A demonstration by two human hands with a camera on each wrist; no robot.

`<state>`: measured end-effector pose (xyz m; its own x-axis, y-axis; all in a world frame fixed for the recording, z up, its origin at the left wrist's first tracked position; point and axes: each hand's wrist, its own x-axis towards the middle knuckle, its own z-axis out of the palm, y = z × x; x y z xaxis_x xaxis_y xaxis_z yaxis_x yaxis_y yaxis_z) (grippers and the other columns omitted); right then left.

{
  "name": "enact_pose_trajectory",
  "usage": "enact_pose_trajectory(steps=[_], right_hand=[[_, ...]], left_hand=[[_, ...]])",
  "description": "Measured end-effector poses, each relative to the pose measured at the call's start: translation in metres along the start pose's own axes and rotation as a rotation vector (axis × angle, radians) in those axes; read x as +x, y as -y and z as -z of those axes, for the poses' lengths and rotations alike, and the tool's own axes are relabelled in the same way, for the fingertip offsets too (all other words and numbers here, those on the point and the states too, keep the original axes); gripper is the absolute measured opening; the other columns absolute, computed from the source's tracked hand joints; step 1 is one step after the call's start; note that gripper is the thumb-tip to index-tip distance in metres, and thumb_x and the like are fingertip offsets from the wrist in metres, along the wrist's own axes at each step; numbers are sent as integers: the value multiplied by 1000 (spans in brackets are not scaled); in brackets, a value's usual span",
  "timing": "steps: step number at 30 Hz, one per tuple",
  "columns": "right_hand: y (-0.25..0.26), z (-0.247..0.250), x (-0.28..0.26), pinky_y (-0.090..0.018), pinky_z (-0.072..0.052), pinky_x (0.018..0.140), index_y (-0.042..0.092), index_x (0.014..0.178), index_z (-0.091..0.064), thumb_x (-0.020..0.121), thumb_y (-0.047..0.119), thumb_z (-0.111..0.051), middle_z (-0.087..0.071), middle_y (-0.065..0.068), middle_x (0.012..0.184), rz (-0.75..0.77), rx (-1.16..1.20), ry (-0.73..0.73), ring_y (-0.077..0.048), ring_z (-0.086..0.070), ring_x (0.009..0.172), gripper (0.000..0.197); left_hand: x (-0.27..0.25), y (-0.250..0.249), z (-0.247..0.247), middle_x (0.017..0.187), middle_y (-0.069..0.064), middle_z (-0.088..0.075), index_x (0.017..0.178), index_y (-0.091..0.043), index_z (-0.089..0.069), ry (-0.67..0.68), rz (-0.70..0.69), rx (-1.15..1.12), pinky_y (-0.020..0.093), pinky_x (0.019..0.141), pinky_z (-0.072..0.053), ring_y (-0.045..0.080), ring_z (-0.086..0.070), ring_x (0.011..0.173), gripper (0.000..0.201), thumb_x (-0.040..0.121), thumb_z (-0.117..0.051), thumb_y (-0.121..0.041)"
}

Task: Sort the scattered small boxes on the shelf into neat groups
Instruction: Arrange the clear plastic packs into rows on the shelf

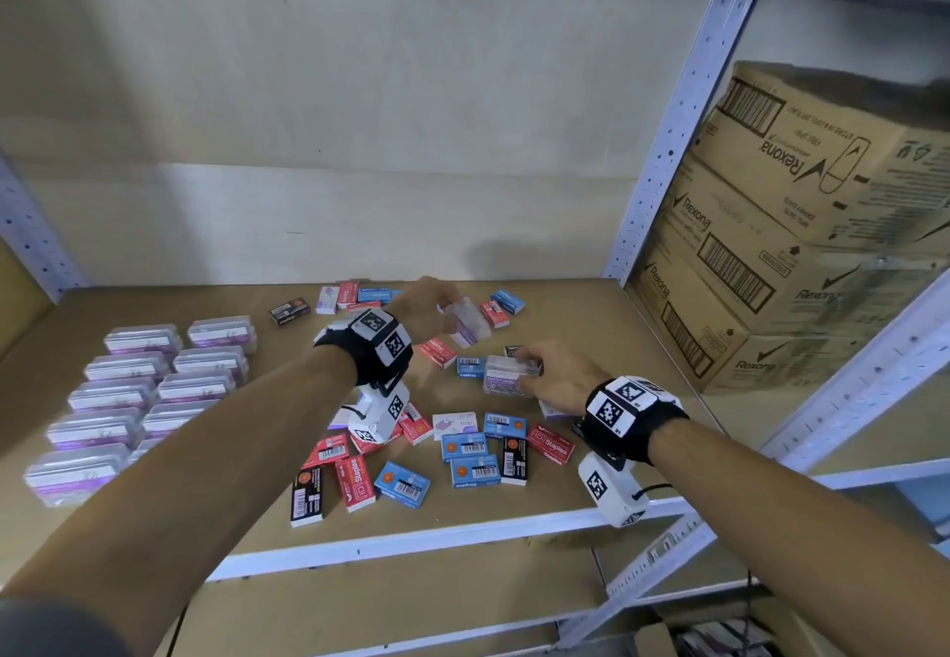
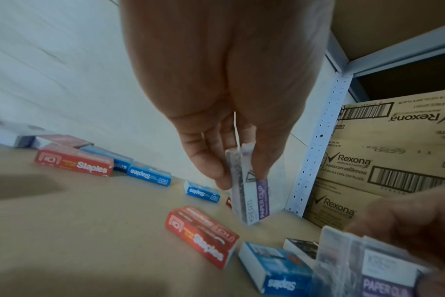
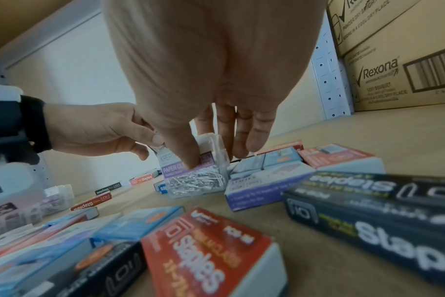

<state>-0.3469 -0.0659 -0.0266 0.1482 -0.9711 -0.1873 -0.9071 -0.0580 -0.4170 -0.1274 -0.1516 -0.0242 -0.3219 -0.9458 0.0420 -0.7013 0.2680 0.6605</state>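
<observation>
My left hand (image 1: 444, 309) pinches a clear paper clip box (image 1: 469, 328) with a purple label and holds it above the shelf near the back. In the left wrist view this box (image 2: 249, 193) hangs on edge between thumb and fingers (image 2: 217, 172). My right hand (image 1: 529, 373) grips a second clear paper clip box (image 1: 506, 373) low over the shelf board (image 1: 591, 327). The right wrist view shows it (image 3: 198, 178) full of silver clips under my fingers (image 3: 257, 138). Whether it touches the board, I cannot tell. Red, blue and black staples boxes (image 1: 411, 481) lie scattered around both hands.
Clear paper clip boxes (image 1: 144, 389) stand in neat stacked rows on the shelf's left side. Large Rexona cartons (image 1: 802, 245) fill the bay to the right, behind a perforated white upright (image 1: 663, 152). The white metal front rail (image 1: 462, 535) borders the shelf.
</observation>
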Motion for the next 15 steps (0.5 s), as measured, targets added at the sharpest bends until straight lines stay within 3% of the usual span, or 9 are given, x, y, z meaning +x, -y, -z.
enact_pose_trajectory(steps=[5, 11, 15], right_hand=[[-1, -1, 1, -34, -52, 89, 28, 125, -58, 85, 34, -66, -64, 3, 119, 12, 23, -5, -14, -62, 97, 41], [0, 1, 1, -28, -50, 83, 28, 126, -57, 86, 31, -67, -65, 4, 119, 24, 32, -10, -12, -61, 95, 41], [-1, -1, 0, -27, -46, 79, 27, 128, -57, 87, 31, -66, -64, 3, 122, 27, 18, -16, -12, -59, 93, 42]], left_hand=[[-8, 10, 11, 95, 7, -59, 99, -16, -63, 3, 31, -38, 42, 77, -56, 23, -56, 79, 31, 73, -76, -4], [-13, 13, 12, 94, 0, -53, 109, -13, -63, -6, 40, 36, 28, 70, -45, 17, -52, 81, 33, 79, -73, -3], [-15, 12, 8, 86, 0, -49, 99, -15, -58, 56, 47, 67, 23, 62, -45, 17, -50, 74, 26, 80, -65, 3]])
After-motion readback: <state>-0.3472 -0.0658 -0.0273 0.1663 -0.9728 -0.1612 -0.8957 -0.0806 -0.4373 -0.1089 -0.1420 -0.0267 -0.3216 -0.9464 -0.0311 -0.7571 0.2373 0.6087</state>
